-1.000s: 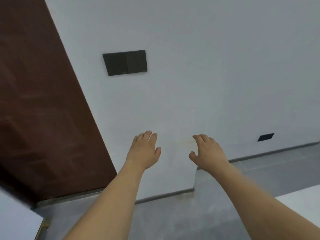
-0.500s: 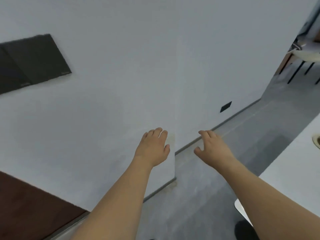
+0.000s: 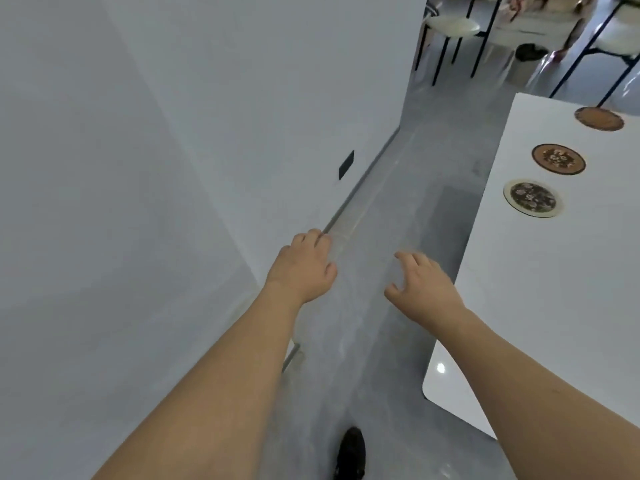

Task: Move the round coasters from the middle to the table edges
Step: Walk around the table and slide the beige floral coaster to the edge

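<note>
Head view, tilted. Left hand point(image 3: 301, 268) at frame centre, palm down, fingers loosely curled, holding nothing. It hangs in the air over the grey floor point(image 3: 388, 237), in front of the white wall point(image 3: 173, 168).

Right hand point(image 3: 420, 289) just right of centre, also palm down, fingers spread and slightly bent, thumb out to the left; nothing in its grasp. It hovers beside the left border of the white table point(image 3: 554, 306), not touching it as far as can be seen.

3 round coasters on the table, right side of frame, in a line running toward the upper right:
- nearest coaster point(image 3: 532, 198): pale rim, dark patterned centre.
- middle coaster point(image 3: 558, 159): dark rim, brown floral centre.
- far coaster point(image 3: 598, 118): brown, close to the table's far end, blurred.

All 3 lie flat, apart from each other and well apart from both hands.

Other: black outlet plate point(image 3: 346, 164) low on the wall, centre frame. Dark shoe point(image 3: 350, 453) at bottom centre on the floor. Stool with pale seat point(image 3: 452, 26) and black legs at upper right.
</note>
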The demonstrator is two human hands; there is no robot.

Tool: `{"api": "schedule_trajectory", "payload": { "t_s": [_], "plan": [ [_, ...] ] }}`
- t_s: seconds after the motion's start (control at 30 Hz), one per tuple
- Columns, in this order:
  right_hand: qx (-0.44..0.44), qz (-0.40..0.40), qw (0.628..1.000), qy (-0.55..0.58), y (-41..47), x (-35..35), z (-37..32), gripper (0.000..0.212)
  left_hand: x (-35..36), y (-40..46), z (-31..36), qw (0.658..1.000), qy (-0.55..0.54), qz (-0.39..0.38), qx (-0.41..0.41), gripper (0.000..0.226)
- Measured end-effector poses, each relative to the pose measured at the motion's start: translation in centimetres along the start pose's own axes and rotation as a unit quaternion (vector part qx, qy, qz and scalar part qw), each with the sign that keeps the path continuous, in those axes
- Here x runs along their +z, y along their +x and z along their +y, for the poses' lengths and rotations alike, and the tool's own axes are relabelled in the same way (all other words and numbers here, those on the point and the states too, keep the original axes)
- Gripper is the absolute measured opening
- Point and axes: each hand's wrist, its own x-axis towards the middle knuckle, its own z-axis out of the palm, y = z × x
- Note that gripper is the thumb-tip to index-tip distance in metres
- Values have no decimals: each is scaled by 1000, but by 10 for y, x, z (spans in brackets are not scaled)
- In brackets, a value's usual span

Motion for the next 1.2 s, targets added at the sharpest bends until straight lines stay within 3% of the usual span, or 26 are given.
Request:
{"api": "schedule_trajectory", "payload": {
  "t_s": [0.53,1.03,1.2],
  "plan": [
    [157,23,986,44,139,-21,66,62,10,236,30,989,11,-47,141,49],
    [238,20,968,78,278,-50,162,59,22,427,75,980,-4,-80,184,47],
    [259,-3,962,85,315,-54,183,63,35,477,93,971,10,-123,207,49]
  ]
}}
